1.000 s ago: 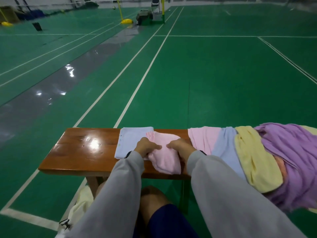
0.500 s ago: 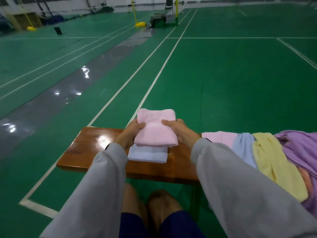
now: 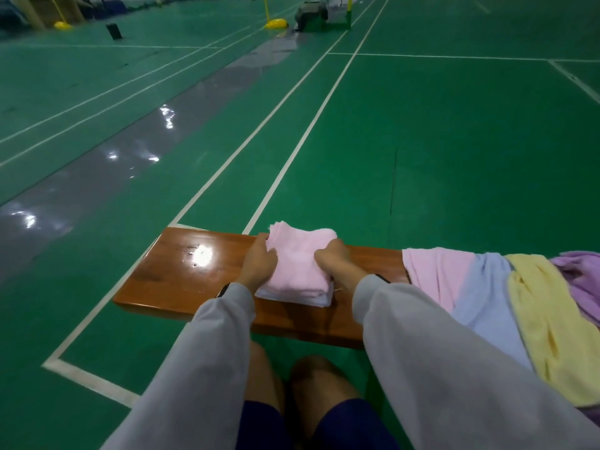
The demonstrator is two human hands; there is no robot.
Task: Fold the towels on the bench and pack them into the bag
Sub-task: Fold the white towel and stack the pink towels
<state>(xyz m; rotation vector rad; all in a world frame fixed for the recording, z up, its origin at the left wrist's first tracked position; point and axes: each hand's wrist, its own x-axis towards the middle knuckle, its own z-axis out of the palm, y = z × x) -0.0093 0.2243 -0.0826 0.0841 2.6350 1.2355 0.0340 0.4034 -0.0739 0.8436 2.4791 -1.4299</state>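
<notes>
A folded pink towel (image 3: 297, 261) lies on top of a folded pale blue towel (image 3: 308, 299), whose edge shows beneath it, on the wooden bench (image 3: 188, 274). My left hand (image 3: 259, 263) grips the pink towel's left side. My right hand (image 3: 334, 261) grips its right side. Unfolded towels drape over the bench's right part: a pink one (image 3: 438, 274), a blue one (image 3: 483, 303), a yellow one (image 3: 545, 319) and a purple one (image 3: 581, 280). No bag is in view.
The bench's left end is bare, glossy wood. Green court floor with white lines (image 3: 292, 151) stretches ahead. My bare knees (image 3: 311, 381) sit under the bench's near edge. Yellow post bases (image 3: 276, 23) and equipment stand far off.
Both hands lifted the folded pink towel off the bench, then set it down on the folded blue towel. The view has shifted so the bench sits further right.
</notes>
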